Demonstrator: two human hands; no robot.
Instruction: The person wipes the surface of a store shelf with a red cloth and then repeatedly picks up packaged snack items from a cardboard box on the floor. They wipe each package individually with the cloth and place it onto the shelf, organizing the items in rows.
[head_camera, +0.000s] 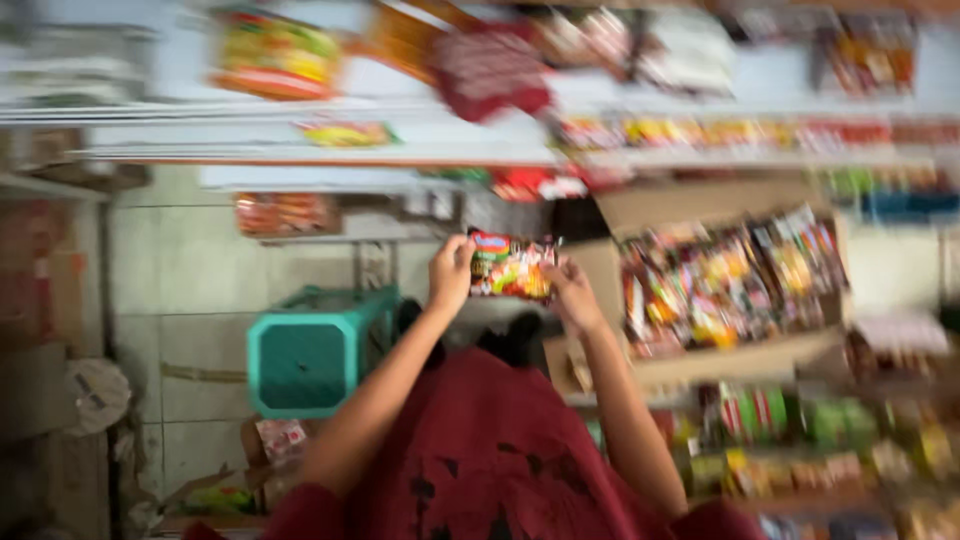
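Observation:
The picture is blurred by motion. Both my hands hold one flat snack packet (510, 266), coloured red, green and yellow, out in front of me. My left hand (450, 272) grips its left edge and my right hand (573, 290) grips its right edge. My dark red garment (490, 450) fills the lower middle. Just right of the packet stands an open cardboard box (700, 362) packed with several similar colourful packets.
A teal plastic stool (310, 352) stands on the tiled floor (180, 270) to the left. White shelves (300, 150) with packets run across the top. More shelves with green and yellow packets (800, 440) fill the right. Cardboard and litter lie at lower left.

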